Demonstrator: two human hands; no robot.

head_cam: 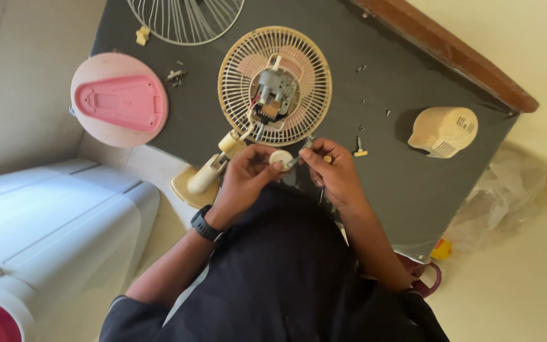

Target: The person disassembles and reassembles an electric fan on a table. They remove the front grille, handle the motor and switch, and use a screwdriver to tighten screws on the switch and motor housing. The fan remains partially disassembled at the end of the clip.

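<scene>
Pinching a small round cream knob (280, 158), the left hand (246, 172) faces the right hand (332, 174), whose fingers are closed on a screwdriver (301, 154).

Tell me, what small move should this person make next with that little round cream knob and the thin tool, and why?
Probably bring the thin metal tool in the right hand a touch closer, into the small round cream knob pinched by the left hand. The tool tip points at the knob, and both hands meet just below the cream fan grille with its exposed grey motor.
</scene>
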